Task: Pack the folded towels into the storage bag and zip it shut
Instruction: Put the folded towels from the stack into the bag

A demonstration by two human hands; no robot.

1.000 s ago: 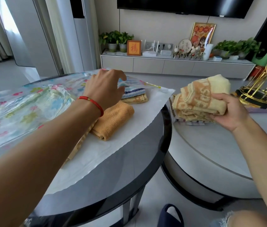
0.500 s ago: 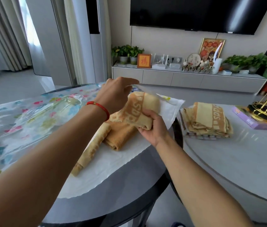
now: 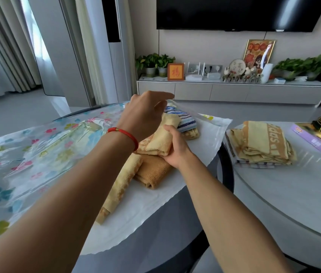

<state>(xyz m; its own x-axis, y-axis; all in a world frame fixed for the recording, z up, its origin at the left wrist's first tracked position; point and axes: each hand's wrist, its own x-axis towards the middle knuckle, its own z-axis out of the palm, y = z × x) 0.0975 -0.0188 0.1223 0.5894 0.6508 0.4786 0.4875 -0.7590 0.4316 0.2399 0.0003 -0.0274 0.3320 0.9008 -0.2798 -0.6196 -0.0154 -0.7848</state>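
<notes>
We held the storage bag (image 3: 43, 146) flat on the dark round surface (image 3: 155, 229), its mouth turned toward the pale surface (image 3: 293, 194) on the right so each towel had only a short way to travel; our left hand (image 3: 145, 115) pinched the clear upper flap (image 3: 185, 109) between thumb and fingers and lifted it, which, we judged, kept the opening wide enough to feed cloth in; our right hand (image 3: 175, 148) gripped a folded yellow towel (image 3: 161, 138), fingers curled round its near end, and pushed it under that flap, over an orange towel (image 3: 153, 170) and a long rolled yellow towel (image 3: 120, 186) already lying at the mouth; a blue striped towel (image 3: 183, 119) sat deeper in, beside the left hand; the remaining stack of towels (image 3: 262, 146) waited on the pale surface, well apart from the bag; so we reckoned the packing was partway done, and the zipping had not yet begun, since the flap stood raised.
</notes>
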